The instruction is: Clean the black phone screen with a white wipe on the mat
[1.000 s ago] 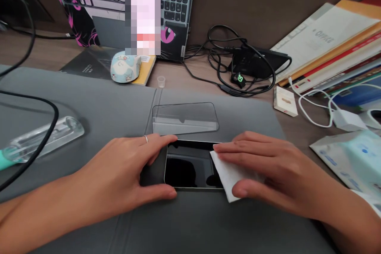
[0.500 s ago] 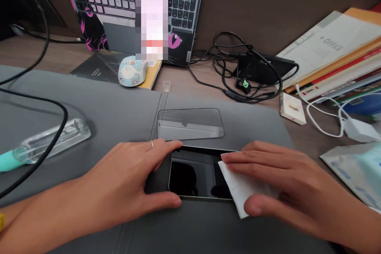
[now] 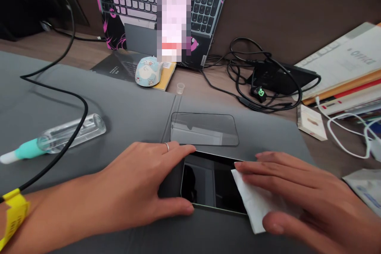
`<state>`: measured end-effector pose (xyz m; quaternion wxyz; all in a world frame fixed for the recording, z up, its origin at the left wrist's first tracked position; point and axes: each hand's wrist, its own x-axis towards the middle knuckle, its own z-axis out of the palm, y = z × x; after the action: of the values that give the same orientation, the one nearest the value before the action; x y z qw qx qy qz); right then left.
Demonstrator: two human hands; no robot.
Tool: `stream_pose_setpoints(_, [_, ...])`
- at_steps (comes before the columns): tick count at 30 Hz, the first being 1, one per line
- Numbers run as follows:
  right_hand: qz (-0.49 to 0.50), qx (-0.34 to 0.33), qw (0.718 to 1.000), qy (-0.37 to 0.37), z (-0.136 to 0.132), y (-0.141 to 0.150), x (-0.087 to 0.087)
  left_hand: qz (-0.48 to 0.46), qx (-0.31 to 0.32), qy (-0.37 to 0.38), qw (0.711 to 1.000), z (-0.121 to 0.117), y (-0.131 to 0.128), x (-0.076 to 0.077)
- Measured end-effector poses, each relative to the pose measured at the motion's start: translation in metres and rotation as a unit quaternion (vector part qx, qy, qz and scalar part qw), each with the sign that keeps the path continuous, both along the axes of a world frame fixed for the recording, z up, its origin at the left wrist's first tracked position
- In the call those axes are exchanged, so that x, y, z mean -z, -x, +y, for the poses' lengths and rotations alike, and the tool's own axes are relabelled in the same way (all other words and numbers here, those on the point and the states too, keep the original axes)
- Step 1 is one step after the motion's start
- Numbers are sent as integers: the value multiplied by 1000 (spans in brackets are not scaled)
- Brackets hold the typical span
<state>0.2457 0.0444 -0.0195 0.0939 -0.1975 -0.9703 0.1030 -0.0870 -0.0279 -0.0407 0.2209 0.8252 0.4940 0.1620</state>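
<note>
Centrally, low in the view: a phone (image 3: 208,182), black screen up, flat on a grey desk mat (image 3: 127,103), lying lengthwise from left to right. At its left end, the left hand (image 3: 145,182), gripping the phone by its long edges, index finger on the far edge and thumb on the near one; a silver ring (image 3: 167,147) on one finger and a yellow band (image 3: 14,214) at the wrist. Over its right end, the right hand (image 3: 309,190), grasping a folded white wipe (image 3: 256,202), fingers on top and thumb at the near side, with the wipe covering that part of the screen.

Just beyond the phone, a clear glass sheet (image 3: 205,129) with a thin black outline, flat on the mat. To the left, a clear bottle (image 3: 73,133) with a mint-green neck, on its side, with a black cable (image 3: 86,107) looping across it. Farther back, on a wooden desk (image 3: 220,83): a pale blue mouse (image 3: 148,71) beside a yellow book (image 3: 168,77), a tiny clear cup (image 3: 180,88), and a laptop (image 3: 139,37) partly hidden by a pixelated patch. To the right, a black charger (image 3: 275,77) among tangled cords, a small white box (image 3: 312,122), leaning books (image 3: 351,87) and a white cable (image 3: 329,125).
</note>
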Motion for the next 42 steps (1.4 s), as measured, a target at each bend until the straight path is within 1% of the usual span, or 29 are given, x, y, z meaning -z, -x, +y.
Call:
stream_pose_setpoints(6, [-18,-8,1000,-22,1,-2,-4,8,-6,28,1000,-1,0,-3])
stream_pose_setpoints(14, [-26,-15,999,-33,2,-1,-3,0,-5,28,1000,-1,1,1])
stream_pose_setpoints(24, [-33,-17,999,-31,2,1,-5,3,-6,27,1000,-2,1,0])
stream_pose_setpoints(35, [-42,-14,998,-52,-3,6,-1,-26,-26,12,999,1,-4,1])
stream_pose_setpoints(39, [-49,-17,997,-54,-5,10,-1,-29,-26,22,999,0,-4,1])
stream_pose_setpoints(42, [-47,-13,997,-54,-6,14,-1,-27,-28,42,998,-1,-3,-2])
